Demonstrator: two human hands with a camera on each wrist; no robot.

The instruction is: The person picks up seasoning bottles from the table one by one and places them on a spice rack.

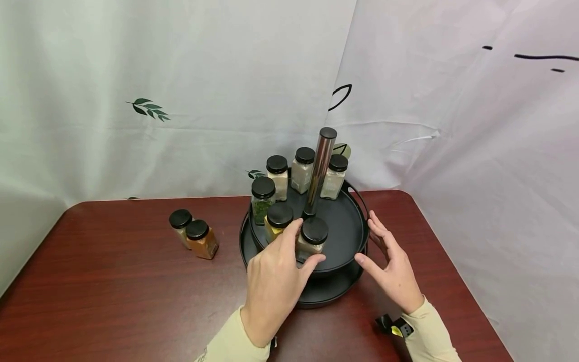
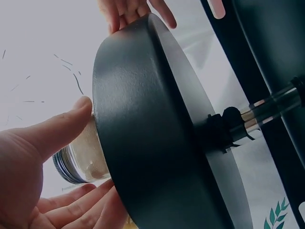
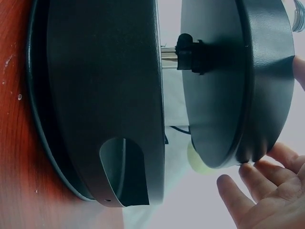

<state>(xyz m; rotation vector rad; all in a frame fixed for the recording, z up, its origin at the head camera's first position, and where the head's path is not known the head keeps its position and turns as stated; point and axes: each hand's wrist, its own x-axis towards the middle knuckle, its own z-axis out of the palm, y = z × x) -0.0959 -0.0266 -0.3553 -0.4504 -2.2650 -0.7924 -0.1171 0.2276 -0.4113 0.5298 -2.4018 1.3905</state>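
Observation:
A two-tier round black tray stand point(image 1: 341, 229) with a metal centre post point(image 1: 320, 166) stands on the table. At the near edge of its upper tier sits a black-lidded spice jar point(image 1: 312, 240) with pale contents. My left hand point(image 1: 273, 281) is around this jar, thumb on the near side and extended fingers on the left. In the left wrist view, the jar point(image 2: 88, 155) shows between the thumb and the spread fingers, its base hidden behind the rim. My right hand point(image 1: 393, 266) has its spread fingertips at the upper tier's right rim; the right wrist view shows those fingers point(image 3: 259, 186) at the rim wall.
Beside the left hand is a yellow spice jar point(image 1: 279, 221). A green herb jar point(image 1: 263, 201) and several pale jars line the tier's far side. Two more, including an orange-brown jar point(image 1: 202, 241), stand on the red-brown table point(image 1: 113, 281) to the left. A white curtain point(image 1: 203, 100) hangs behind.

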